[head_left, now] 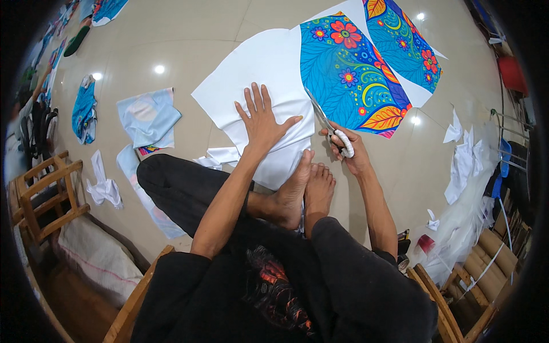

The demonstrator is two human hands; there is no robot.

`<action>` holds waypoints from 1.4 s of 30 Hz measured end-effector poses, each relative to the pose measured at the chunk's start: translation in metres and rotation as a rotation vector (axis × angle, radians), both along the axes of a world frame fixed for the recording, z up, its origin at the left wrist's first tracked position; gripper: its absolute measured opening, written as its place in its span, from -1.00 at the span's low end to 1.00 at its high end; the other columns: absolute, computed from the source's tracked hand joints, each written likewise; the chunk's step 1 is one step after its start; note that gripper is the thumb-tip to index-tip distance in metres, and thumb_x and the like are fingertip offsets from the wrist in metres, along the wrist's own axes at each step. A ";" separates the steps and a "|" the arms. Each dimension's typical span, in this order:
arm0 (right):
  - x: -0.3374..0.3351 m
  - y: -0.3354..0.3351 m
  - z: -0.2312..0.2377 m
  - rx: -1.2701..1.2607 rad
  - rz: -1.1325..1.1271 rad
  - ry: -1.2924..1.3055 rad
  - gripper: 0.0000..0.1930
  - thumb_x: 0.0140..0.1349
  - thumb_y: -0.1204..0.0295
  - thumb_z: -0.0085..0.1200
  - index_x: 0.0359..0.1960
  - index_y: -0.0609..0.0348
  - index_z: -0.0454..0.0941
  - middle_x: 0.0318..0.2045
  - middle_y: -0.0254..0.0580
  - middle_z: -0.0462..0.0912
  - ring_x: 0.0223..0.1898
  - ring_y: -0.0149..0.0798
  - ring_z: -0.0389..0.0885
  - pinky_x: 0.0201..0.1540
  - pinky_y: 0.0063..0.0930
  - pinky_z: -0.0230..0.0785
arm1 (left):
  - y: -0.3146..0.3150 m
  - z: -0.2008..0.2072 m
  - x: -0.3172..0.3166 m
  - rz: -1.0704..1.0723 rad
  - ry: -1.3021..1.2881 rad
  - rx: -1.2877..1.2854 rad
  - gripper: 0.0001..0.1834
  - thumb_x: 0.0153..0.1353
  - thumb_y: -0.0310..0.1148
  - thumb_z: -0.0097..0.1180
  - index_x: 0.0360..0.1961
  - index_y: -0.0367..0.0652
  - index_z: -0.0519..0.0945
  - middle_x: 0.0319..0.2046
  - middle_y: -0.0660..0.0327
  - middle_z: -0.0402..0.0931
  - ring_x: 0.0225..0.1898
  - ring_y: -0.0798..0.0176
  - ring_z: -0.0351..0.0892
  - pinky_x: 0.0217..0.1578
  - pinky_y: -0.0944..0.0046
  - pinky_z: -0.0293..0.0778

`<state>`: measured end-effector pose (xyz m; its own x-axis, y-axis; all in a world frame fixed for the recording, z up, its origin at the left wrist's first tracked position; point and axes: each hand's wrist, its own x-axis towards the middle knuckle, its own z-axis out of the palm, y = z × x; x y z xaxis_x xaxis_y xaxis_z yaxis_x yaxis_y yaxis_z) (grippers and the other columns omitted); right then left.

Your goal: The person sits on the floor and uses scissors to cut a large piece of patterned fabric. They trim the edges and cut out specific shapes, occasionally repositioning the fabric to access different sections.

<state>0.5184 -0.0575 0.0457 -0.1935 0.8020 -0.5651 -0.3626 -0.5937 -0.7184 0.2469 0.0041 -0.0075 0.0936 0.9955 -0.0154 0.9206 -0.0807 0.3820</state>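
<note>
My left hand (pixel 265 121) lies flat with fingers spread on a piece of white fabric (pixel 251 68) on the floor. My right hand (pixel 351 150) grips a pair of scissors (pixel 343 141) whose handles are wrapped in white. Their blades (pixel 318 108) lie along the border between the white fabric and a blue floral-printed piece (pixel 337 80). Whether the blades are cutting through cloth I cannot tell. One of my bare feet (pixel 294 188) rests on the white fabric's near end; the other foot (pixel 319 191) is beside it.
A second floral piece (pixel 400 46) lies at the far right. Pale blue fabric (pixel 150 120) and white scraps (pixel 103 183) are on the left floor. Clear plastic and white offcuts (pixel 462 166) lie at right. A wooden stool (pixel 48 194) stands at left, near a white sack (pixel 97 257).
</note>
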 end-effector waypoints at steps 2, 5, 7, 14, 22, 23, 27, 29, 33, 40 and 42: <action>-0.007 0.002 0.003 0.006 -0.002 -0.029 -0.42 0.39 0.47 0.29 0.45 0.16 0.50 0.05 -0.18 0.78 -0.46 -0.59 0.55 -0.52 -0.72 0.34 | 0.000 0.000 0.000 0.000 -0.008 -0.003 0.55 0.08 0.67 0.12 0.65 -0.44 -0.15 0.67 -0.27 -0.46 0.67 -0.30 -0.75 0.41 -0.61 -0.76; -0.016 0.004 0.008 0.001 -0.015 -0.047 -0.40 0.34 0.49 0.34 0.43 0.16 0.52 0.03 -0.22 0.78 -0.47 -0.60 0.55 -0.53 -0.71 0.34 | 0.000 0.000 -0.001 0.014 0.024 0.023 0.55 0.07 0.65 0.17 0.66 -0.40 -0.17 0.68 -0.22 -0.47 0.68 -0.28 -0.69 0.43 -0.65 -0.63; -0.020 0.003 0.011 0.001 -0.016 -0.087 -0.40 0.34 0.47 0.34 0.43 0.15 0.53 0.02 -0.24 0.78 -0.48 -0.60 0.55 -0.53 -0.71 0.35 | 0.000 0.002 0.000 0.015 0.018 -0.008 0.55 0.08 0.65 0.17 0.66 -0.40 -0.18 0.68 -0.22 -0.47 0.68 -0.28 -0.70 0.43 -0.64 -0.64; -0.026 -0.002 0.002 -0.010 -0.041 -0.109 -0.40 0.31 0.53 0.29 0.43 0.15 0.54 0.00 -0.25 0.79 -0.50 -0.61 0.52 -0.54 -0.71 0.31 | 0.001 0.002 0.000 0.004 0.009 -0.009 0.55 0.08 0.65 0.16 0.65 -0.41 -0.20 0.68 -0.24 -0.48 0.67 -0.29 -0.72 0.43 -0.65 -0.65; -0.031 -0.001 0.005 -0.033 -0.036 -0.194 -0.40 0.31 0.52 0.36 0.41 0.19 0.54 -0.01 -0.23 0.80 -0.50 -0.60 0.51 -0.56 -0.69 0.28 | 0.001 -0.002 -0.001 -0.002 0.012 -0.021 0.59 0.06 0.68 0.14 0.64 -0.44 -0.21 0.67 -0.25 -0.52 0.66 -0.32 -0.77 0.41 -0.68 -0.67; -0.032 -0.001 0.005 -0.031 -0.046 -0.203 -0.40 0.31 0.52 0.38 0.41 0.20 0.54 -0.02 -0.22 0.80 -0.51 -0.59 0.51 -0.56 -0.69 0.27 | 0.001 -0.003 -0.002 -0.004 0.010 -0.024 0.59 0.05 0.69 0.14 0.64 -0.44 -0.22 0.67 -0.25 -0.53 0.66 -0.32 -0.78 0.41 -0.68 -0.67; -0.040 -0.001 0.007 -0.048 -0.131 -0.117 -0.41 0.31 0.51 0.40 0.39 0.20 0.56 -0.08 -0.18 0.81 -0.54 -0.57 0.50 -0.58 -0.69 0.25 | 0.001 -0.007 -0.003 -0.013 0.023 -0.008 0.60 0.05 0.69 0.14 0.65 -0.44 -0.23 0.67 -0.26 -0.53 0.65 -0.33 -0.77 0.40 -0.70 -0.67; -0.049 0.001 0.008 -0.041 -0.165 -0.074 -0.41 0.33 0.49 0.38 0.40 0.19 0.55 -0.08 -0.17 0.82 -0.55 -0.57 0.49 -0.58 -0.70 0.25 | 0.001 -0.007 -0.004 -0.012 0.021 -0.010 0.60 0.05 0.69 0.14 0.65 -0.43 -0.24 0.67 -0.25 -0.54 0.65 -0.33 -0.77 0.39 -0.70 -0.67; -0.066 0.014 0.005 -0.020 -0.194 -0.096 -0.42 0.37 0.45 0.35 0.42 0.16 0.53 -0.05 -0.15 0.82 -0.56 -0.58 0.48 -0.59 -0.72 0.24 | 0.001 -0.006 -0.003 -0.015 0.007 -0.006 0.58 0.06 0.68 0.14 0.65 -0.42 -0.22 0.67 -0.26 -0.52 0.66 -0.34 -0.75 0.39 -0.70 -0.67; -0.089 0.015 0.000 0.008 -0.285 -0.120 -0.39 0.30 0.48 0.43 0.39 0.21 0.56 -0.23 -0.29 0.77 -0.57 -0.58 0.45 -0.60 -0.64 0.22 | 0.001 -0.007 -0.005 -0.025 0.006 0.027 0.55 0.08 0.64 0.16 0.65 -0.42 -0.19 0.67 -0.27 -0.50 0.66 -0.34 -0.73 0.39 -0.68 -0.69; -0.094 0.015 0.001 0.016 -0.297 -0.119 -0.39 0.30 0.48 0.43 0.39 0.24 0.55 -0.23 -0.28 0.77 -0.57 -0.58 0.46 -0.59 -0.63 0.25 | 0.001 -0.007 -0.005 -0.027 -0.004 0.033 0.53 0.10 0.62 0.17 0.65 -0.42 -0.19 0.67 -0.27 -0.49 0.66 -0.35 -0.73 0.39 -0.68 -0.70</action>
<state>0.4248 -0.0425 0.0471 0.1170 0.8227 -0.5563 -0.4314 -0.4624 -0.7746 0.2415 0.0048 -0.0144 0.1202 0.9926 0.0181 0.9165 -0.1179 0.3822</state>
